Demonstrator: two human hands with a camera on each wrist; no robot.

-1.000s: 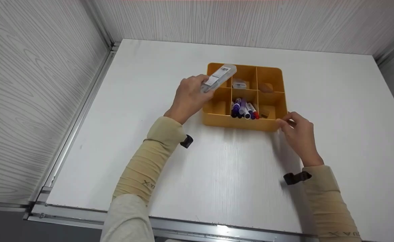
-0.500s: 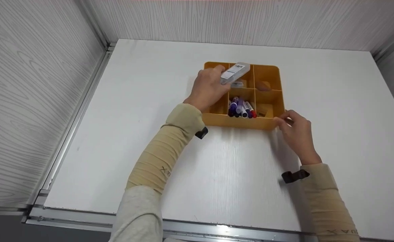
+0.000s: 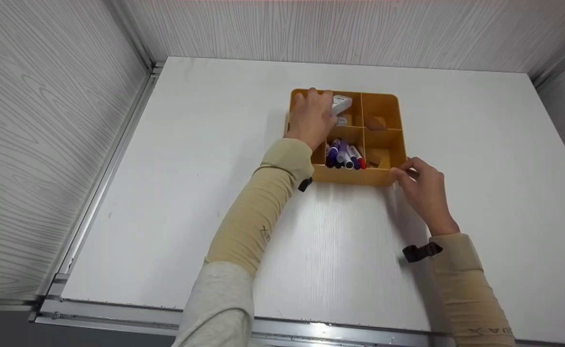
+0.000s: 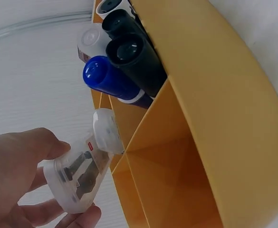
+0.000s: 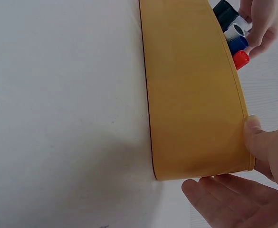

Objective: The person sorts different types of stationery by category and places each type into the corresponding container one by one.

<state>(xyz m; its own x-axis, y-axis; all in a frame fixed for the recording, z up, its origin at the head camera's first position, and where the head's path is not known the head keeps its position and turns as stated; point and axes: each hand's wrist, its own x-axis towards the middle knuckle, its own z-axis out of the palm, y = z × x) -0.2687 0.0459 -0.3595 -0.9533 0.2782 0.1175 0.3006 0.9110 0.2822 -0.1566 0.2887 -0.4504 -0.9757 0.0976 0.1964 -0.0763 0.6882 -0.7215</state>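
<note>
My left hand (image 3: 311, 115) holds a clear plastic case (image 3: 342, 103) over the back middle compartment of a yellow organizer box (image 3: 355, 177). In the left wrist view, dark pieces show inside this clear case (image 4: 79, 178), between thumb and fingers. Another small clear case (image 3: 342, 120) lies in that same compartment. Several capped markers (image 3: 344, 154) fill the front middle one. My right hand (image 3: 422, 193) grips the box's front right corner; the right wrist view has its thumb (image 5: 253, 130) on the rim and fingers along the side wall.
A brownish object (image 3: 375, 124) lies in the back right compartment, and a small dark piece (image 3: 374, 161) in the front right one. The white table (image 3: 191, 193) meets panel walls at the left and back, with a metal rail (image 3: 321, 328) along its front edge.
My left hand has carried the clear case rightward from over the left compartments and lowered it toward the back middle one. The right hand stays at the box corner.
</note>
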